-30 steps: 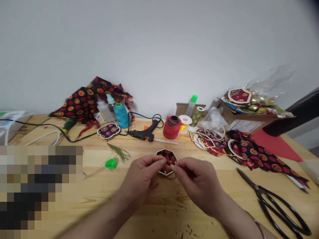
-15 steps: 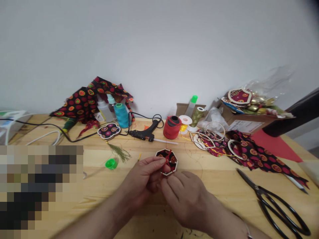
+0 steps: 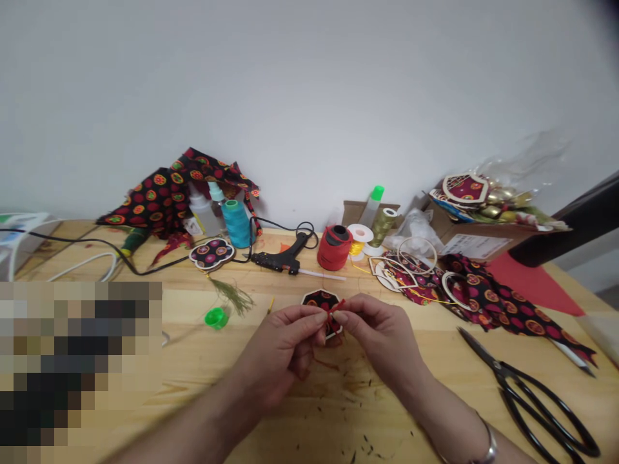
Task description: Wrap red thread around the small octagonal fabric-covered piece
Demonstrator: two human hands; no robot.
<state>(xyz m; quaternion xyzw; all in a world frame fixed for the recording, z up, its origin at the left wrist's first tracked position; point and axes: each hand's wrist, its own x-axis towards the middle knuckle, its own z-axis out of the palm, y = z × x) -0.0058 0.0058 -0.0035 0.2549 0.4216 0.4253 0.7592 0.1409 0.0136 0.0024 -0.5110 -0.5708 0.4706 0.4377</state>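
Observation:
An octagonal ornament point(image 3: 319, 299) covered in black fabric with red and orange dots lies on the wooden table point(image 3: 425, 361). A red cord point(image 3: 333, 312) crosses its near edge. My left hand point(image 3: 285, 348) pinches the cord from the left with thumb and forefinger. My right hand point(image 3: 380, 335) pinches the same cord from the right. The fingertips of both hands meet over the ornament and hide part of it.
Large black scissors point(image 3: 532, 399) lie at the right. Behind the hands are a black glue gun point(image 3: 285, 258), a red cord spool point(image 3: 333, 248), thread spools point(image 3: 382, 225), a teal spool point(image 3: 235, 223), patterned fabric point(image 3: 483, 290), wooden rings point(image 3: 416, 251), a green cap point(image 3: 215, 318) and a cardboard box point(image 3: 478, 238).
My right hand dropped low in front of the ornament, then came back up to the cord. Both hands now pinch the red cord close together.

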